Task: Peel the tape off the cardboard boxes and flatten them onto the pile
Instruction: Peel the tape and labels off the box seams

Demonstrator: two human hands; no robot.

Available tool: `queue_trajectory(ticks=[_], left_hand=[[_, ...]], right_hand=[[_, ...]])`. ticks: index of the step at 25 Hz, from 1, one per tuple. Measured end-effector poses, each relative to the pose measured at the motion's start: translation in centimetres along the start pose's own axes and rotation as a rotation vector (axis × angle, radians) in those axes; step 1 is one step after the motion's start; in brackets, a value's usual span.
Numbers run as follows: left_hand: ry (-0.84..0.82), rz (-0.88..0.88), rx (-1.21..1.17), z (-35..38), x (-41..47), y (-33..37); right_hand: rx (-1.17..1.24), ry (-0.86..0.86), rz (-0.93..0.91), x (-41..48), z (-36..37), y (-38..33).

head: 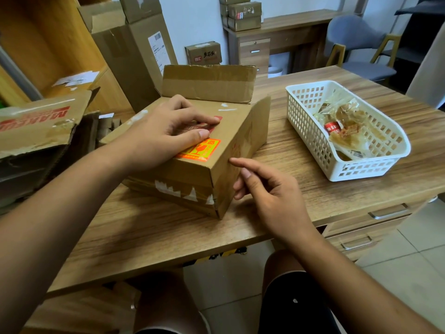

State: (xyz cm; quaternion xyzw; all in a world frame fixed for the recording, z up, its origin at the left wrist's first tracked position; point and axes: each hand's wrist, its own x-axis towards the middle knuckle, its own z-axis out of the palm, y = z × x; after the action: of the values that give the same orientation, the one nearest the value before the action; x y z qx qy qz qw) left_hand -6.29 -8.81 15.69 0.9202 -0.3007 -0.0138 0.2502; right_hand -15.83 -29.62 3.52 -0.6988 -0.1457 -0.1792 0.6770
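Note:
A brown cardboard box (224, 150) lies on the wooden desk in front of me, one flap standing up at its far end. An orange fragile sticker (202, 149) and torn white tape remnants (183, 190) mark its top and near side. My left hand (163, 133) rests flat on the box top, fingers stretched over the sticker's upper edge. At the box's right near corner, my right hand (265, 186) hovers with loosely curled fingers holding nothing, its index fingertip touching the side wall.
A white plastic basket (368, 169) with crumpled peeled tape stands at the right on the desk (301, 165). Flattened and torn cardboard (36, 126) piles up at the left. More boxes stand behind, and a grey chair at the far right. Desk drawers sit lower right.

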Motion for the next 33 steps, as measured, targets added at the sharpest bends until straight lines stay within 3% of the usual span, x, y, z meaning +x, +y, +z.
queue_trajectory(ticks=[33], left_hand=[[0.002,-0.005,0.005,0.07,-0.05,-0.02]], right_hand=[[-0.124,0.073,-0.058,0.03,0.37,0.31]])
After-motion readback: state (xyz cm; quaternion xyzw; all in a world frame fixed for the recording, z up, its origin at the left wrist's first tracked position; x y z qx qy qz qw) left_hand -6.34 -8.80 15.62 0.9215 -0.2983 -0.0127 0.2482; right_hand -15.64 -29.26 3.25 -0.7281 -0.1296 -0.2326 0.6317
